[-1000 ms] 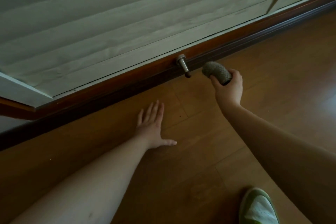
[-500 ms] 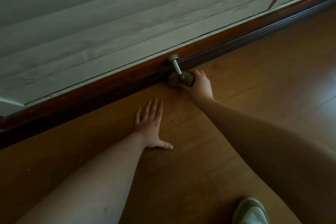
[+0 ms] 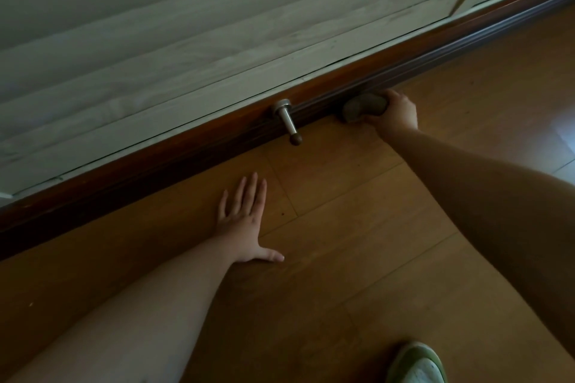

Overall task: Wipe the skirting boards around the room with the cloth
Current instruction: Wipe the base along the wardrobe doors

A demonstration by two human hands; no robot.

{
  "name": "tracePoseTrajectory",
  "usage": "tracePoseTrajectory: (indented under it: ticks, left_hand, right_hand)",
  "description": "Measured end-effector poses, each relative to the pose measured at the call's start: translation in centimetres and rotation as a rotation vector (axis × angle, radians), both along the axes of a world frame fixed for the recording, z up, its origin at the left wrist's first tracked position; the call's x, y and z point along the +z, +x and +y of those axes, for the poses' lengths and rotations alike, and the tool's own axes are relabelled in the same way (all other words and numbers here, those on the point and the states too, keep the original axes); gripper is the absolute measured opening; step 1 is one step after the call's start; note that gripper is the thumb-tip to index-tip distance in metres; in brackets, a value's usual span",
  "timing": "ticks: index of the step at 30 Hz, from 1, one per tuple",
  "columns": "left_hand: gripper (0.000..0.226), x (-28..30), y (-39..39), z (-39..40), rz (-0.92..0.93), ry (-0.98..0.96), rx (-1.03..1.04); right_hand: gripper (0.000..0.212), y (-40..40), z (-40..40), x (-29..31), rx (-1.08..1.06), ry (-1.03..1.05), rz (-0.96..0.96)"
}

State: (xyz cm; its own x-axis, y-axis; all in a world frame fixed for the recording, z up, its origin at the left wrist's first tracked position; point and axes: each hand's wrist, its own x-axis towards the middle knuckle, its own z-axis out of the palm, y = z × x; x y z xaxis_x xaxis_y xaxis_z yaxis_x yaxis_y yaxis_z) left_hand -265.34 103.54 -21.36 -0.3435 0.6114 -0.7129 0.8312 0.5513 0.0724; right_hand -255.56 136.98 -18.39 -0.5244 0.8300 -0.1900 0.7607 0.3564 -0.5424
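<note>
Low light, head view tilted down at the foot of the wall. My right hand (image 3: 393, 110) has its fingers curled round the bunched grey cloth (image 3: 364, 107) and presses it into the base of the dark wooden skirting board (image 3: 186, 149), just to the right of the metal door stop (image 3: 287, 121). The cloth touches both the board and the floor (image 3: 342, 227) where the two meet. My left hand (image 3: 244, 221) lies flat on the floor, fingers straight and spread, thumb out; it grips nothing and reads as a brace. A green and white shoe (image 3: 417, 364) shows at the bottom edge of the floor.

Step in hand, as I judge it: wiping the run of board to the right of the stop.

To do it well:
- keep the wad pressed into the grooves of the moulding, not only the flat face;
- stroke along the board in one direction, toward the far right end;
- refold the cloth once a face looks dirty;
- the stretch behind the stop's post may need a separate pass.
</note>
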Motion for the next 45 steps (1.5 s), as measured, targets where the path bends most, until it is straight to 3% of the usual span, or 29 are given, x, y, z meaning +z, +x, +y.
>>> tracePoseTrajectory:
  ticks: [3, 5, 10, 15, 20, 27, 33, 41, 45]
  left_hand:
    - [0.152, 0.3, 0.1, 0.2, -0.003, -0.002, -0.006]
    - [0.152, 0.5, 0.1, 0.2, -0.01, -0.003, -0.013]
    - [0.151, 0.5, -0.2, 0.0, -0.023, 0.015, -0.025]
    - [0.149, 0.4, -0.3, -0.4, -0.007, 0.055, -0.02]
    - [0.149, 0.2, -0.2, -0.3, -0.009, 0.045, -0.022]
    - [0.151, 0.1, -0.2, -0.1, 0.001, 0.015, -0.011]
    - [0.15, 0.7, -0.2, 0.0, -0.01, -0.001, -0.013]
    - [0.152, 0.4, -0.2, 0.1, -0.006, -0.037, 0.001]
    - [0.152, 0.4, -0.2, 0.2, -0.007, -0.02, 0.001]
  right_hand:
    - [0.05, 1.1, 1.1, 0.2, -0.324, -0.106, 0.091]
    - [0.054, 2.3, 1.6, 1.0, -0.423, -0.117, 0.075]
    - [0.055, 1.6, -4.4, 1.8, -0.052, 0.026, 0.113]
    - [0.047, -2.5, -11.4, 0.9, 0.162, -0.067, 0.258]
    - [0.042, -2.5, -10.2, 0.8, 0.192, -0.032, 0.314]
    - [0.042, -0.2, -4.1, 1.8, 0.157, 0.087, 0.212]
    - [0.044, 1.7, -0.4, 3.7, -0.191, 0.109, 0.22]
    - [0.047, -1.0, -6.4, 3.7, 0.281, 0.175, 0.357]
    - [0.047, -3.2, -9.8, 2.5, 0.351, 0.143, 0.389]
